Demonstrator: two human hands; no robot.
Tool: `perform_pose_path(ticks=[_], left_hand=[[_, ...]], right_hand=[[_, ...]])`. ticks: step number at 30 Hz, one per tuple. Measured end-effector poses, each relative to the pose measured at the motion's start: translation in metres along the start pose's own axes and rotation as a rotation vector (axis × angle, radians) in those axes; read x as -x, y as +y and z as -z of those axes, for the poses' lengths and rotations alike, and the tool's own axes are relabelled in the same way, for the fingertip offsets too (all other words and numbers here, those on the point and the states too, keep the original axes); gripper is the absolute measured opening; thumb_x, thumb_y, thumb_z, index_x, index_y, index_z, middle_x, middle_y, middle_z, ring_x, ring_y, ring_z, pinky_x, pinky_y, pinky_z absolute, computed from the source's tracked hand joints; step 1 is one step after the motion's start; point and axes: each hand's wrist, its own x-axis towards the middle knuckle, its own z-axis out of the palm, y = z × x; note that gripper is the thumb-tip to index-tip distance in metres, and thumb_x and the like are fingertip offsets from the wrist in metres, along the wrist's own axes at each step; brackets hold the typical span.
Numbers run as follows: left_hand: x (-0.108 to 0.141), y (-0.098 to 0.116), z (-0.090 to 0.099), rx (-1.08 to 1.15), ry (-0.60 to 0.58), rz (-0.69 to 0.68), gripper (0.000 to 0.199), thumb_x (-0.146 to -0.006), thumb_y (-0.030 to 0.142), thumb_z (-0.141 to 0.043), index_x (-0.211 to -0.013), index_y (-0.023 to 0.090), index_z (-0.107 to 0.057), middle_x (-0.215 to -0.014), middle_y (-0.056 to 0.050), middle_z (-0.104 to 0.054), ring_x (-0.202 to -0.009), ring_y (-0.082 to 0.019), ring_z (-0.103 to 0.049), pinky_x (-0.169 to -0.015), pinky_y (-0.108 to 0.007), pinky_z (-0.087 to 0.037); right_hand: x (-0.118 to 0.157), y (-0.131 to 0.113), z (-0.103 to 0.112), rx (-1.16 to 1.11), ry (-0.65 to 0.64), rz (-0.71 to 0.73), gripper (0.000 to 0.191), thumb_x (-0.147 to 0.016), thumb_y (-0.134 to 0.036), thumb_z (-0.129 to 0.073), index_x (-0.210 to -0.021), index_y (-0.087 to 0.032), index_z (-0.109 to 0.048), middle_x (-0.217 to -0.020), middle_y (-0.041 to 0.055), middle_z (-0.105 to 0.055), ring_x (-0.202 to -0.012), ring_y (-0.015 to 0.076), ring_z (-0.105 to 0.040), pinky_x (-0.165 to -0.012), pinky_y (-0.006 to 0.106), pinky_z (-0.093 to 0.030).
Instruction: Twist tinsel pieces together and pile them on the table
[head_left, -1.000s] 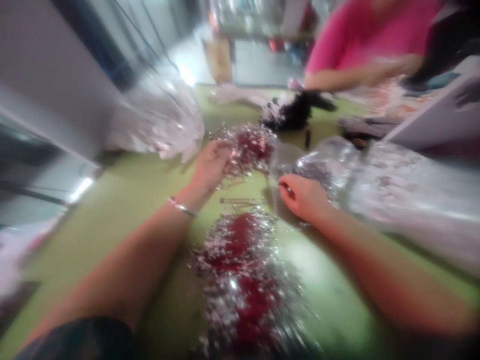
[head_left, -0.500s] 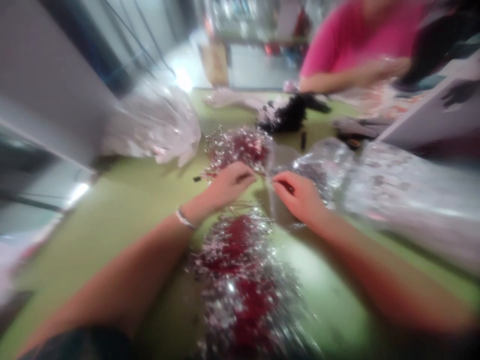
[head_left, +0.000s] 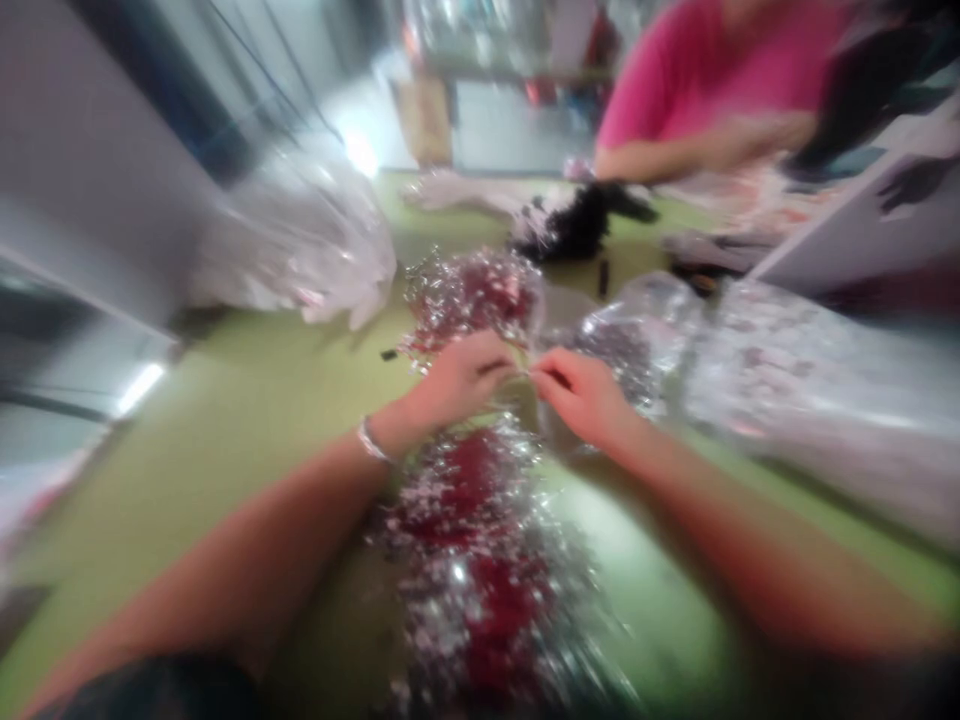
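Note:
Over the green table [head_left: 247,420], my left hand [head_left: 476,370] and my right hand [head_left: 581,390] meet with fingertips pinched together. Whatever sits between the fingertips is too small and blurred to name. Below them, toward me, lies a long heap of shiny silver and dark red tinsel-like strands [head_left: 480,570]. Another silver and red bunch [head_left: 480,290] lies just beyond my left hand. Beside my right hand rests a clear plastic bag [head_left: 637,340] with greyish shiny material inside.
Clear plastic wrapping [head_left: 315,250] lies at the back left. A black bundle [head_left: 577,225] is at the far side, with a small black piece [head_left: 388,355] nearer. A large plastic package [head_left: 810,400] occupies the right. Across the table sits a person in a pink top [head_left: 720,80].
My hands have come together; the gap between their fingertips has closed, with the right hand shifting left. The view has moved slightly.

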Motion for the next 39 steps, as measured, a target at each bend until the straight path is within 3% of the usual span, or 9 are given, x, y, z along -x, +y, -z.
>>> perform_pose_path(ticks=[4,9,12,15,19,23,27,31,39], left_hand=[[0.002,0.001,0.0,-0.134,-0.051,-0.218,0.02,-0.092,0.018,-0.052,-0.08,0.015,-0.068,-0.079,-0.006,-0.065,-0.078,-0.016,-0.057,-0.073,-0.03,-0.048],[-0.004,0.0,0.01,-0.099,-0.149,-0.16,0.021,-0.092,0.022,-0.052,-0.086,0.016,-0.071,-0.087,-0.007,-0.069,-0.083,-0.015,-0.061,-0.078,-0.03,-0.051],[-0.006,-0.008,0.026,0.01,-0.168,-0.055,0.023,-0.093,0.027,-0.052,-0.101,0.022,-0.073,-0.096,-0.006,-0.071,-0.088,-0.015,-0.063,-0.083,-0.031,-0.051],[-0.005,-0.015,0.038,0.131,-0.046,0.164,0.027,-0.091,0.026,-0.054,-0.112,0.024,-0.071,-0.1,-0.005,-0.072,-0.087,-0.013,-0.064,-0.082,-0.031,-0.053],[-0.005,-0.014,0.037,0.322,0.055,0.414,0.031,-0.087,0.026,-0.058,-0.115,0.02,-0.071,-0.103,-0.008,-0.073,-0.081,-0.012,-0.066,-0.076,-0.029,-0.056],[-0.006,-0.017,0.033,0.348,0.057,0.5,0.031,-0.084,0.031,-0.064,-0.112,0.021,-0.072,-0.1,-0.008,-0.075,-0.079,-0.013,-0.067,-0.073,-0.029,-0.057],[-0.003,-0.031,0.033,0.295,0.045,0.556,0.025,-0.08,0.034,-0.067,-0.1,0.021,-0.074,-0.095,-0.007,-0.075,-0.079,-0.015,-0.068,-0.069,-0.028,-0.056],[-0.001,-0.036,0.033,0.283,0.035,0.58,0.024,-0.08,0.033,-0.066,-0.099,0.021,-0.073,-0.096,-0.007,-0.075,-0.078,-0.015,-0.069,-0.068,-0.027,-0.056],[-0.001,-0.023,0.037,0.596,0.053,0.646,0.027,-0.077,0.038,-0.072,-0.095,0.018,-0.072,-0.088,-0.008,-0.075,-0.077,-0.016,-0.071,-0.068,-0.028,-0.058]], right_hand=[[-0.003,-0.01,0.006,-0.03,-0.125,-0.122,0.026,-0.083,-0.017,-0.059,-0.058,-0.019,-0.059,-0.058,-0.0025,-0.062,-0.058,0.0112,-0.054,-0.061,0.025,-0.038],[-0.004,-0.013,0.002,-0.057,-0.134,-0.236,0.028,-0.087,-0.022,-0.057,-0.059,-0.019,-0.062,-0.052,-0.0035,-0.059,-0.05,0.0107,-0.051,-0.057,0.026,-0.038],[-0.004,-0.003,-0.004,0.034,-0.078,-0.099,0.019,-0.087,-0.02,-0.058,-0.07,-0.019,-0.066,-0.068,-0.0009,-0.067,-0.064,0.0128,-0.058,-0.065,0.027,-0.042],[-0.004,0.007,-0.012,0.167,-0.054,0.082,0.014,-0.09,-0.023,-0.057,-0.084,-0.02,-0.07,-0.086,0.0033,-0.071,-0.079,0.0163,-0.062,-0.073,0.03,-0.045],[-0.002,0.007,-0.021,0.269,-0.138,0.318,0.021,-0.094,-0.027,-0.053,-0.097,-0.018,-0.072,-0.099,0.0083,-0.072,-0.094,0.0206,-0.062,-0.087,0.036,-0.047],[0.0,-0.001,-0.023,0.195,-0.275,0.458,0.03,-0.099,-0.03,-0.044,-0.106,-0.016,-0.07,-0.109,0.0077,-0.072,-0.102,0.019,-0.062,-0.099,0.039,-0.043],[0.004,-0.007,-0.021,0.105,-0.399,0.517,0.033,-0.099,-0.029,-0.041,-0.105,-0.013,-0.07,-0.107,0.0109,-0.072,-0.098,0.0181,-0.063,-0.093,0.037,-0.048],[0.008,-0.013,-0.019,0.057,-0.488,0.542,0.036,-0.099,-0.026,-0.039,-0.089,-0.014,-0.072,-0.092,0.0089,-0.072,-0.087,0.0166,-0.063,-0.085,0.034,-0.049],[0.013,-0.012,-0.016,0.012,-0.447,0.512,0.033,-0.098,-0.027,-0.042,-0.09,-0.016,-0.072,-0.091,0.0066,-0.073,-0.085,0.0159,-0.064,-0.082,0.032,-0.05]])
